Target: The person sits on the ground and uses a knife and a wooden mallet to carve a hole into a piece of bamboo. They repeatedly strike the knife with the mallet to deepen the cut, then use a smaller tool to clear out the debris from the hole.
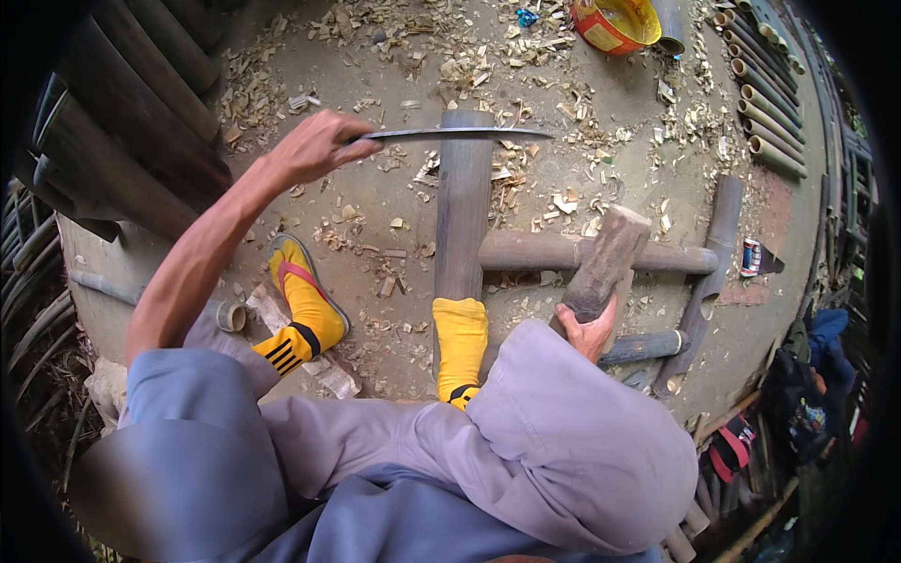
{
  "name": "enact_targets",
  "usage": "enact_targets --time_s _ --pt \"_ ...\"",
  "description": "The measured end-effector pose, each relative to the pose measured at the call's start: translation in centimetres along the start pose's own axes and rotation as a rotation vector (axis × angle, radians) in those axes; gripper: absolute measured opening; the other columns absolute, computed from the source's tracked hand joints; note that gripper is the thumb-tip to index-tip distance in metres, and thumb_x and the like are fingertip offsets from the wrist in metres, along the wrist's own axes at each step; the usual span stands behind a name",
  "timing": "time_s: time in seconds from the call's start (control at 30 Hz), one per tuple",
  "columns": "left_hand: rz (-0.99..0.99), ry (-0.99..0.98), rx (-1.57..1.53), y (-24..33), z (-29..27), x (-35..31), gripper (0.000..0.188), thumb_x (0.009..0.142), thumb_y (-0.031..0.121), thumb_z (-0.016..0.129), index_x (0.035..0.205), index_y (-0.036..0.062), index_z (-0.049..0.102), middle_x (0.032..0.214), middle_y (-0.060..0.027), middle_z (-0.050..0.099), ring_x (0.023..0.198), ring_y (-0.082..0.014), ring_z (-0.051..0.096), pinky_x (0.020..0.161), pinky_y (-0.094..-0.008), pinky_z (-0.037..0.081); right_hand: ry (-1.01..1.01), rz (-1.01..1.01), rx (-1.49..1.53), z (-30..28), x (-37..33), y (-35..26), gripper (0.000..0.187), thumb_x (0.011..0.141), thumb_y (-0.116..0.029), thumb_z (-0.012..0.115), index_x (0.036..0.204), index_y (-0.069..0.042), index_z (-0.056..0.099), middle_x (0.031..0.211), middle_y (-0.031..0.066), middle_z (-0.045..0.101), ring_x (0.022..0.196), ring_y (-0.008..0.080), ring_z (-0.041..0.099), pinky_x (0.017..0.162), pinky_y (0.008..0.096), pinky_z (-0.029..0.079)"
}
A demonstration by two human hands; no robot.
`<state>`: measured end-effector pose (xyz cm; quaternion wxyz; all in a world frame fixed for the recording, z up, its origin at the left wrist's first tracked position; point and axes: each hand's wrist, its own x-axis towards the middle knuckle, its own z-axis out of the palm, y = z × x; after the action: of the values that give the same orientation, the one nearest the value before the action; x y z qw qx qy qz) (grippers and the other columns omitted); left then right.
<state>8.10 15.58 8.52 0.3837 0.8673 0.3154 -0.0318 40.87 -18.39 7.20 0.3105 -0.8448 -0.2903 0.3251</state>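
My left hand [321, 148] is closed round the handle of a long, slightly curved machete [413, 134]. Its blade lies crosswise over the far end of a thick bamboo pole [460, 202]; whether it touches the bamboo I cannot tell. In my right hand [588, 330] is a chunky wooden block [608, 258], gripped at its near end and tilted over a bamboo crosspiece [526, 251]. This crosspiece runs from the thick pole to another notched bamboo pole [715, 235]. My right foot in a yellow sock [460, 328] presses on the near part of the thick pole.
Wood shavings [469, 66] litter the floor. Beyond stands a red and yellow bucket [615, 23]. Thick dark bamboo poles [131, 113] lean at the left, and cut bamboo tubes [774, 117] lie at the right. A small can [751, 257] sits near the notched pole.
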Motion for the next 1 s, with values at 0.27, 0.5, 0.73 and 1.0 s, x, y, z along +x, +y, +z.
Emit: enact_targets --time_s 0.27,0.5,0.73,1.0 --pt "-0.141 -0.118 0.059 -2.4 1.6 -2.9 0.049 0.093 0.044 0.052 0.092 -0.0020 0.068 0.066 -0.0163 0.058 0.060 -0.0310 0.057 0.059 -0.0409 0.044 -0.195 -0.256 -0.047 4.3 2.9 -9.3 0.099 0.068 -0.020 0.079 0.147 -0.012 0.019 0.132 0.0263 0.047 0.119 0.0342 0.051 0.100 0.0418 0.042" --pt "-0.212 -0.175 0.075 -3.7 2.2 -2.9 0.049 0.092 0.045 0.052 0.090 -0.0010 0.068 0.068 -0.0174 0.058 0.062 -0.0326 0.057 0.059 -0.0411 0.044 -0.374 -0.295 -0.100 6.3 4.4 -9.4 0.102 0.072 -0.012 0.075 0.151 -0.017 0.010 0.130 0.0261 0.051 0.111 0.0326 0.058 0.091 0.0372 0.049" --pt "-0.197 -0.200 0.063 -5.0 2.6 -2.7 0.048 0.092 0.044 0.053 0.090 -0.0018 0.068 0.069 -0.0183 0.058 0.063 -0.0332 0.056 0.060 -0.0411 0.043 -0.414 -0.344 -0.108 6.7 5.0 -9.0 0.101 0.072 -0.009 0.073 0.151 -0.016 0.010 0.130 0.0267 0.051 0.101 0.0295 0.063 0.079 0.0341 0.053" --pt "-0.210 -0.222 0.069 -5.2 2.4 -2.5 0.049 0.092 0.044 0.053 0.089 -0.0023 0.068 0.070 -0.0179 0.060 0.064 -0.0329 0.057 0.060 -0.0403 0.044 -0.428 -0.302 -0.097 6.9 5.1 -9.0 0.101 0.072 -0.008 0.073 0.151 -0.016 0.011 0.130 0.0275 0.051 0.091 0.0284 0.065 0.075 0.0334 0.054"
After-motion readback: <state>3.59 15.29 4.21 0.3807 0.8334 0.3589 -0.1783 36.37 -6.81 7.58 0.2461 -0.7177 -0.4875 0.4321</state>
